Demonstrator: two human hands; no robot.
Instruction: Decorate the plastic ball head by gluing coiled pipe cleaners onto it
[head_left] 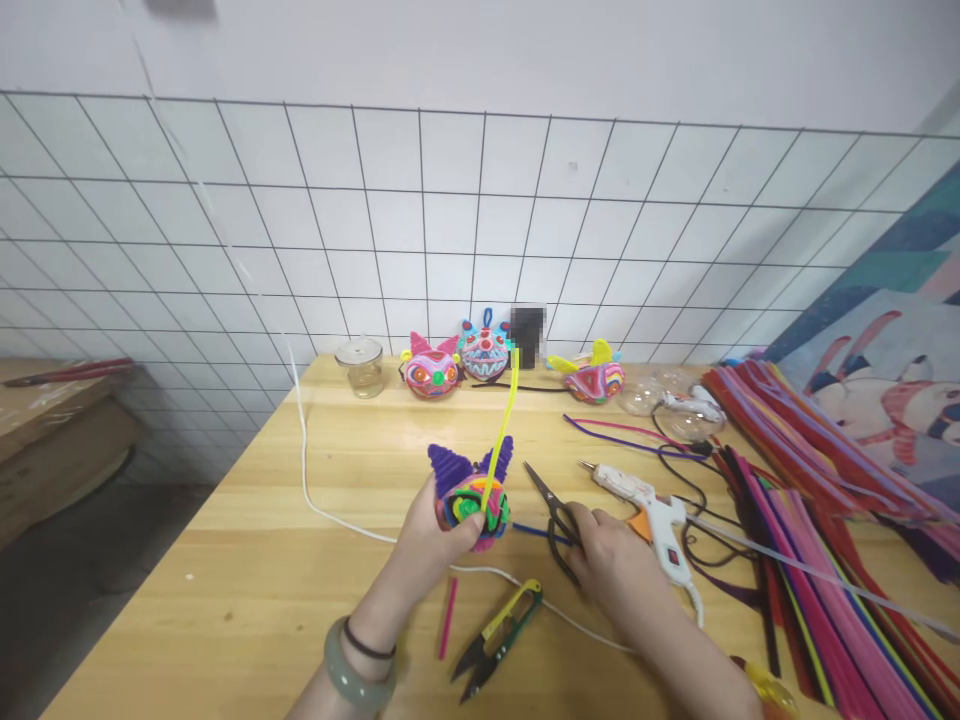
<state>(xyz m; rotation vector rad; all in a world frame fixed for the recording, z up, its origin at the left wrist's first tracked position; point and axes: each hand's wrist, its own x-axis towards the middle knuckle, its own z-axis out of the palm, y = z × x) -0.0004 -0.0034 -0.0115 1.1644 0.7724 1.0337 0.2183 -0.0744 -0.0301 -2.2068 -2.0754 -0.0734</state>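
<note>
My left hand (442, 540) is closed round a colourful pipe-cleaner animal-face ornament (466, 500) with purple ears and a green eye. The thumb presses a yellow pipe cleaner (504, 425) against its front, and the strip's free end rises up and leans right. My right hand (604, 550) has its fingers at the handles of black scissors (551, 500), whose blades point away to the upper left. Part of the handles is hidden by the fingers. Near that hand lies a short blue pipe cleaner (532, 529). Below the ornament are yellow-and-green thread snips (499, 635) and a pink piece of pipe cleaner (448, 618).
Finished-looking ornaments, one pink-eared (433, 368), one blue (484, 350) and one yellow-winged (596, 378), stand along the back beside a lidded jar (361, 368). A white glue gun (652, 520) and bundled pipe cleaners (832, 600) lie right. A white cord (322, 512) crosses the table.
</note>
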